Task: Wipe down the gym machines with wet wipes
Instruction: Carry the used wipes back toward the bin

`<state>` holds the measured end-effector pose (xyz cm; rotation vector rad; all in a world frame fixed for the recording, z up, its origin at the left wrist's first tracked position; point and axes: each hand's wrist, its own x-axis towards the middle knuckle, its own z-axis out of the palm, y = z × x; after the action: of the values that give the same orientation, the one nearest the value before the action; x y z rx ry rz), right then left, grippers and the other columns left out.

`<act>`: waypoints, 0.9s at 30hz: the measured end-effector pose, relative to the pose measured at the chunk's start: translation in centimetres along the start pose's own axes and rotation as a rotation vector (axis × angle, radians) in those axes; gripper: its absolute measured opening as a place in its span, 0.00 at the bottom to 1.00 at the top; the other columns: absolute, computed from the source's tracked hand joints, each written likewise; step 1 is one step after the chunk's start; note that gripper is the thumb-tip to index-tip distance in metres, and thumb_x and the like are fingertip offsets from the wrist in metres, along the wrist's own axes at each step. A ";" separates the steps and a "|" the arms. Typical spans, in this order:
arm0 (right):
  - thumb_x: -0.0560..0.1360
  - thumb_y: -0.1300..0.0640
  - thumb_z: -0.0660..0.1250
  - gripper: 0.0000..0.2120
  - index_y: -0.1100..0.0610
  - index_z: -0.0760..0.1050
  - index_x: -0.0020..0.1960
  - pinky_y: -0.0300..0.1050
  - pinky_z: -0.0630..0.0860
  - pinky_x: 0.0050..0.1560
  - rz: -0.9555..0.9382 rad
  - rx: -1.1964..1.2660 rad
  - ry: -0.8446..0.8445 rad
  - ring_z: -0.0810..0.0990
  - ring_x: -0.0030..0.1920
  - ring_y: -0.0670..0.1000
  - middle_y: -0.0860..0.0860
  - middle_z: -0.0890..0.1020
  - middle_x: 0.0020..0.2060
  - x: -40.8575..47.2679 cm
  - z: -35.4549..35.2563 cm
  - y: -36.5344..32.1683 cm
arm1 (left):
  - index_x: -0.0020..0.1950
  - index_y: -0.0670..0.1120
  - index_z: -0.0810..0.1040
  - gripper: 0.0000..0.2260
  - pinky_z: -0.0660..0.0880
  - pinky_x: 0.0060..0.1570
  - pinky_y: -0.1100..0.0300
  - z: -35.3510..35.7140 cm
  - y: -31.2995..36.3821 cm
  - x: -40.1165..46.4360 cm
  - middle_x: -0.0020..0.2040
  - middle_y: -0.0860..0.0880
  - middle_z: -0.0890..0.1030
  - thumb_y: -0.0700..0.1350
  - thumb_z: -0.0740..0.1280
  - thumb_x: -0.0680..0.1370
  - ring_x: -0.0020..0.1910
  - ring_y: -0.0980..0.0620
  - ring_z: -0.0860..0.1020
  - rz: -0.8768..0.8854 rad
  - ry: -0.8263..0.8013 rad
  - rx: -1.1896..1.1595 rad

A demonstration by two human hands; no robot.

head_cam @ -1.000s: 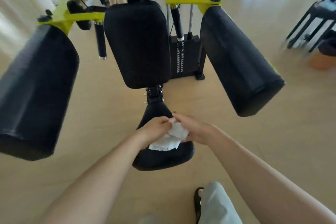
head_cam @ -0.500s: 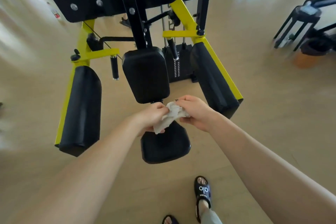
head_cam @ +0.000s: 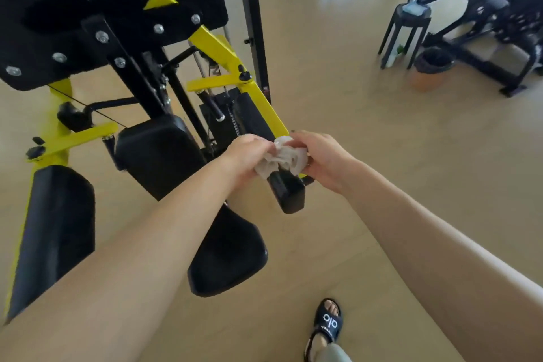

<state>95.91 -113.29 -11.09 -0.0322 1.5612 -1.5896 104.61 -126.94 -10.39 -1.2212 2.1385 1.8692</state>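
Observation:
A crumpled white wet wipe (head_cam: 282,157) is held between both my hands in front of me. My left hand (head_cam: 248,156) grips its left side and my right hand (head_cam: 321,157) grips its right side. Behind and below them stands a black and yellow gym machine (head_cam: 217,50). Its black seat (head_cam: 232,253) is low in the middle, its back pad (head_cam: 158,153) above that. The right arm pad (head_cam: 286,191) sits just under the wipe; the left arm pad (head_cam: 55,232) is at the far left.
A black stool (head_cam: 408,29) and a dark-lined bin (head_cam: 432,70) stand at the upper right, beside another black machine (head_cam: 499,15). My sandalled foot (head_cam: 327,323) is on the light wooden floor (head_cam: 367,141) at the bottom.
The view has pulled back and shifted right, so the machine sits further left. My hands have risen from above the seat to over the right arm pad, still holding the wipe.

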 end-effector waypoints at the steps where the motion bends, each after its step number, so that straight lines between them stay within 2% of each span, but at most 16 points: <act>1: 0.80 0.55 0.67 0.13 0.63 0.80 0.59 0.47 0.82 0.40 -0.004 0.018 0.010 0.85 0.42 0.54 0.59 0.85 0.47 0.1 -1.7 -1.0 | 0.55 0.43 0.81 0.09 0.80 0.49 0.53 1.5 1.2 0.9 0.54 0.41 0.82 0.40 0.69 0.75 0.50 0.45 0.81 0.017 0.009 0.027; 5: 0.80 0.55 0.69 0.12 0.56 0.78 0.63 0.58 0.85 0.49 -0.033 0.085 0.023 0.84 0.50 0.60 0.59 0.81 0.57 0.5 -8.4 -4.6 | 0.54 0.45 0.78 0.09 0.80 0.55 0.46 7.8 6.0 4.0 0.55 0.41 0.81 0.38 0.69 0.75 0.55 0.42 0.81 0.090 -0.040 0.069; 8: 0.83 0.53 0.66 0.13 0.53 0.75 0.67 0.52 0.85 0.43 -0.042 0.147 0.046 0.84 0.48 0.57 0.56 0.78 0.57 0.7 -13.0 -6.5 | 0.52 0.46 0.77 0.08 0.78 0.46 0.52 12.5 9.1 6.1 0.48 0.45 0.80 0.38 0.68 0.75 0.48 0.45 0.79 0.188 -0.070 0.179; 10: 0.83 0.56 0.65 0.13 0.57 0.75 0.66 0.48 0.85 0.42 -0.053 0.229 0.091 0.84 0.43 0.53 0.55 0.80 0.54 1.3 -15.8 -7.5 | 0.51 0.47 0.75 0.07 0.73 0.36 0.60 15.4 11.0 7.3 0.43 0.48 0.79 0.37 0.67 0.76 0.43 0.48 0.78 0.257 -0.101 0.272; 13: 0.82 0.60 0.66 0.13 0.66 0.77 0.64 0.46 0.84 0.48 -0.083 0.351 0.173 0.85 0.43 0.53 0.60 0.82 0.56 3.0 -19.8 -8.6 | 0.51 0.46 0.73 0.07 0.73 0.32 0.61 19.1 13.7 9.0 0.41 0.48 0.78 0.36 0.66 0.77 0.41 0.48 0.77 0.318 -0.179 0.421; 16: 0.81 0.58 0.68 0.19 0.68 0.76 0.66 0.42 0.81 0.47 -0.081 0.313 0.213 0.82 0.41 0.52 0.58 0.81 0.48 4.6 -23.1 -9.5 | 0.55 0.44 0.72 0.09 0.80 0.36 0.56 21.6 15.7 10.5 0.45 0.46 0.80 0.38 0.67 0.76 0.41 0.48 0.79 0.299 -0.284 0.444; 19: 0.80 0.56 0.68 0.19 0.69 0.77 0.65 0.42 0.80 0.46 -0.104 0.280 0.252 0.82 0.41 0.51 0.57 0.81 0.46 6.5 -25.6 -10.3 | 0.59 0.47 0.72 0.11 0.81 0.37 0.59 23.2 17.5 12.8 0.43 0.48 0.83 0.43 0.67 0.77 0.38 0.52 0.80 0.242 -0.381 0.370; 22: 0.81 0.56 0.66 0.17 0.69 0.79 0.61 0.47 0.79 0.58 -0.130 0.235 0.310 0.82 0.44 0.52 0.58 0.83 0.47 8.7 -27.3 -11.8 | 0.54 0.45 0.75 0.04 0.81 0.39 0.62 24.7 19.9 15.9 0.46 0.47 0.83 0.42 0.63 0.80 0.39 0.53 0.82 0.137 -0.492 0.224; 24: 0.81 0.54 0.65 0.18 0.69 0.79 0.60 0.48 0.78 0.63 -0.134 0.198 0.339 0.83 0.46 0.53 0.59 0.84 0.49 10.5 -28.5 -12.9 | 0.49 0.44 0.77 0.07 0.81 0.43 0.61 25.6 21.4 18.4 0.45 0.46 0.83 0.43 0.60 0.81 0.41 0.52 0.82 0.057 -0.560 0.135; 27: 0.81 0.51 0.65 0.21 0.70 0.79 0.59 0.48 0.77 0.64 -0.130 0.151 0.366 0.83 0.47 0.54 0.62 0.85 0.50 13.3 -30.4 -15.2 | 0.57 0.42 0.78 0.09 0.81 0.41 0.63 27.5 23.6 22.3 0.47 0.45 0.83 0.45 0.64 0.81 0.43 0.51 0.83 0.075 -0.565 0.125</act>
<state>62.06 -99.64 -12.20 0.2583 1.7360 -1.8912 63.54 -115.90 -9.93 -0.5061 1.9570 1.7912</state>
